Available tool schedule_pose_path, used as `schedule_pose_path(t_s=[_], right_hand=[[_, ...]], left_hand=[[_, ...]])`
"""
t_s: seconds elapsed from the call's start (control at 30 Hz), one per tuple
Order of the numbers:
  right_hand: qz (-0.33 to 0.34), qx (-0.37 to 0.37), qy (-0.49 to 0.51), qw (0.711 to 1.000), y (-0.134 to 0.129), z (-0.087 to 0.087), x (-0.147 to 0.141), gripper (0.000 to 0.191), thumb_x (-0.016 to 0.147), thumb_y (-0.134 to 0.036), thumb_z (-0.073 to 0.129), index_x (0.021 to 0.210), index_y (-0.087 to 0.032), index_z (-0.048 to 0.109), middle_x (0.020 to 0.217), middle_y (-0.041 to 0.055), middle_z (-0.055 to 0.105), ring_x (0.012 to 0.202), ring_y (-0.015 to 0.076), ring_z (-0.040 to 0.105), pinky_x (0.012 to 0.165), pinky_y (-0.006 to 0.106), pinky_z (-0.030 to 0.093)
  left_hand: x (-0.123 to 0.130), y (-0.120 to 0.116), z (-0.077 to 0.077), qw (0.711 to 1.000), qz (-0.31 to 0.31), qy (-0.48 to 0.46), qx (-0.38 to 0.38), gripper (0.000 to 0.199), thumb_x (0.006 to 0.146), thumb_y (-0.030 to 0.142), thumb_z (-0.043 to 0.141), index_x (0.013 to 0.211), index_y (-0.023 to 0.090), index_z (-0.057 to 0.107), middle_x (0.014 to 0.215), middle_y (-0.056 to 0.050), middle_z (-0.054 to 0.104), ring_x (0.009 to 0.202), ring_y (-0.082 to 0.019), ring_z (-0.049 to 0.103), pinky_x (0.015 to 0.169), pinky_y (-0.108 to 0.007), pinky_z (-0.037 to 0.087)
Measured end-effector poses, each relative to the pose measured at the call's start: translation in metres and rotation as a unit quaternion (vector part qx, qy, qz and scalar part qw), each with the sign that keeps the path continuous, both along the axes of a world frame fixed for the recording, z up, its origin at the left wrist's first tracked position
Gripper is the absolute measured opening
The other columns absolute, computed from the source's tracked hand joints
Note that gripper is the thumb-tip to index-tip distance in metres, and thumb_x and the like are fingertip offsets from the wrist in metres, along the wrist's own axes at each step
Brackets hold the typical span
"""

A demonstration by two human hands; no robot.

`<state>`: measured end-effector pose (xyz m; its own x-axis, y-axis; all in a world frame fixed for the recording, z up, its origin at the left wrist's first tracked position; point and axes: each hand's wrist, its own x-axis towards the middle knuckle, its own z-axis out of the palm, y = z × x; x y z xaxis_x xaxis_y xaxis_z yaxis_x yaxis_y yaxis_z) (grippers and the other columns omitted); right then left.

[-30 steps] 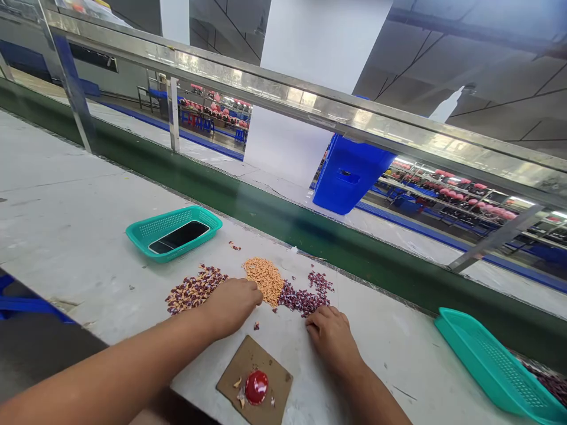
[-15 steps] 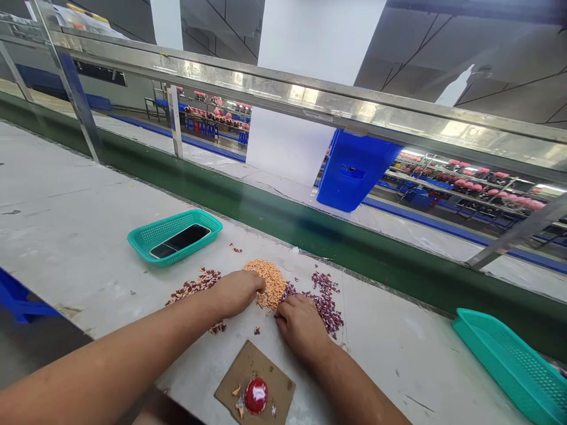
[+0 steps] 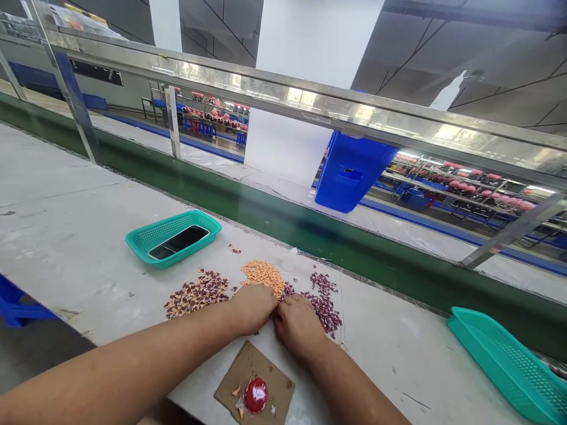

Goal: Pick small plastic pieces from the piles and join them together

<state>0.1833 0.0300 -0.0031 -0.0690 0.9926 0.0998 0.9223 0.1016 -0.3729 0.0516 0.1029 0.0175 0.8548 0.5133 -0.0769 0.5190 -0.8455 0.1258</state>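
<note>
My left hand and my right hand meet at the table's middle, fingers curled and fingertips together; whatever they pinch is hidden. Just beyond them lies a heap of small orange pieces. To the right spreads a pile of small purple pieces, partly behind my right hand. Left of my left hand sits a pile of joined orange-and-purple pieces. Nearer to me, a brown square board carries a shiny red dome-shaped object with a few orange scraps beside it.
A green basket holding a phone-like dark slab stands at the left. Another green basket is at the right edge. Behind the table run a green conveyor belt and a metal rail; a blue bin stands beyond.
My left hand has moved right and slightly nearer, from the orange heap to my right hand's fingertips. More of the orange-and-purple pile shows. My right hand has hardly moved.
</note>
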Motion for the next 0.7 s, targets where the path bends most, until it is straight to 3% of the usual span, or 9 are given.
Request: schedule_pose_path(t_s=[0.1, 0.2, 0.37, 0.43, 0.53, 0.57, 0.63, 0.7], right_hand=[[-0.026, 0.009, 0.089, 0.996, -0.002, -0.001, 0.003, 0.014, 0.073, -0.010, 0.052, 0.068, -0.018, 0.062, 0.079, 0.0071, 0.065, 0.088, 0.0230, 0.055, 0.086, 0.037, 0.034], [-0.042, -0.002, 0.218, 0.975, -0.008, -0.001, 0.006, 0.012, 0.075, -0.016, 0.049, 0.066, -0.019, 0.056, 0.070, 0.0029, 0.063, 0.073, 0.0187, 0.057, 0.071, 0.031, 0.041], [-0.045, -0.031, 0.422, 0.905, -0.031, 0.003, -0.002, 0.021, 0.084, -0.037, 0.042, 0.074, -0.020, 0.048, 0.066, 0.0017, 0.062, 0.059, 0.0143, 0.056, 0.057, 0.027, 0.045], [-0.048, -0.038, 0.521, 0.851, -0.042, 0.006, -0.011, 0.024, 0.082, -0.042, 0.050, 0.073, -0.020, 0.048, 0.064, 0.0004, 0.060, 0.055, 0.0124, 0.053, 0.056, 0.025, 0.043], [-0.047, -0.057, 0.700, 0.710, -0.057, 0.008, -0.024, 0.027, 0.071, -0.039, 0.069, 0.068, -0.019, 0.052, 0.059, -0.0014, 0.058, 0.052, 0.0100, 0.050, 0.055, 0.022, 0.039], [-0.044, -0.058, 0.730, 0.680, -0.062, 0.008, -0.028, 0.028, 0.068, -0.039, 0.072, 0.067, -0.018, 0.054, 0.058, -0.0013, 0.058, 0.052, 0.0099, 0.049, 0.054, 0.022, 0.038], [-0.039, -0.052, 0.749, 0.660, -0.071, 0.004, -0.034, 0.030, 0.064, -0.041, 0.076, 0.065, -0.019, 0.056, 0.054, -0.0009, 0.060, 0.050, 0.0110, 0.050, 0.054, 0.023, 0.039], [-0.025, -0.063, 0.748, 0.660, -0.079, -0.003, -0.037, 0.032, 0.062, -0.045, 0.077, 0.064, -0.019, 0.058, 0.052, -0.0006, 0.060, 0.048, 0.0122, 0.051, 0.055, 0.025, 0.041]], left_hand=[[0.002, 0.001, -0.003, 1.000, 0.004, 0.001, -0.012, 0.013, 0.070, 0.006, 0.060, 0.081, 0.006, 0.067, 0.085, -0.021, 0.067, 0.083, -0.036, 0.064, 0.071, -0.043, 0.049], [0.001, 0.001, -0.001, 0.999, 0.016, -0.023, -0.032, 0.011, 0.066, 0.005, 0.063, 0.076, 0.007, 0.066, 0.083, -0.020, 0.067, 0.083, -0.036, 0.063, 0.073, -0.043, 0.047], [-0.008, -0.013, 0.016, 0.985, 0.042, -0.136, -0.100, 0.015, 0.079, 0.014, 0.048, 0.081, 0.017, 0.062, 0.085, -0.007, 0.068, 0.082, -0.022, 0.062, 0.072, -0.030, 0.046], [-0.013, -0.024, 0.021, 0.972, 0.048, -0.179, -0.141, 0.018, 0.081, 0.016, 0.044, 0.084, 0.019, 0.061, 0.083, -0.001, 0.068, 0.079, -0.015, 0.062, 0.068, -0.023, 0.046], [-0.023, -0.046, 0.024, 0.956, 0.054, -0.218, -0.190, 0.020, 0.080, 0.015, 0.043, 0.083, 0.020, 0.063, 0.081, 0.002, 0.069, 0.076, -0.011, 0.062, 0.067, -0.018, 0.045], [-0.027, -0.053, 0.023, 0.949, 0.059, -0.232, -0.204, 0.022, 0.080, 0.014, 0.043, 0.082, 0.020, 0.064, 0.081, 0.003, 0.069, 0.077, -0.011, 0.062, 0.069, -0.018, 0.045], [-0.036, -0.067, 0.022, 0.931, 0.076, -0.264, -0.241, 0.023, 0.078, 0.014, 0.046, 0.081, 0.021, 0.067, 0.081, 0.003, 0.069, 0.080, -0.012, 0.061, 0.074, -0.020, 0.044], [-0.045, -0.080, 0.019, 0.909, 0.102, -0.284, -0.286, 0.023, 0.076, 0.014, 0.049, 0.080, 0.022, 0.070, 0.082, 0.002, 0.069, 0.082, -0.013, 0.061, 0.076, -0.022, 0.044]])
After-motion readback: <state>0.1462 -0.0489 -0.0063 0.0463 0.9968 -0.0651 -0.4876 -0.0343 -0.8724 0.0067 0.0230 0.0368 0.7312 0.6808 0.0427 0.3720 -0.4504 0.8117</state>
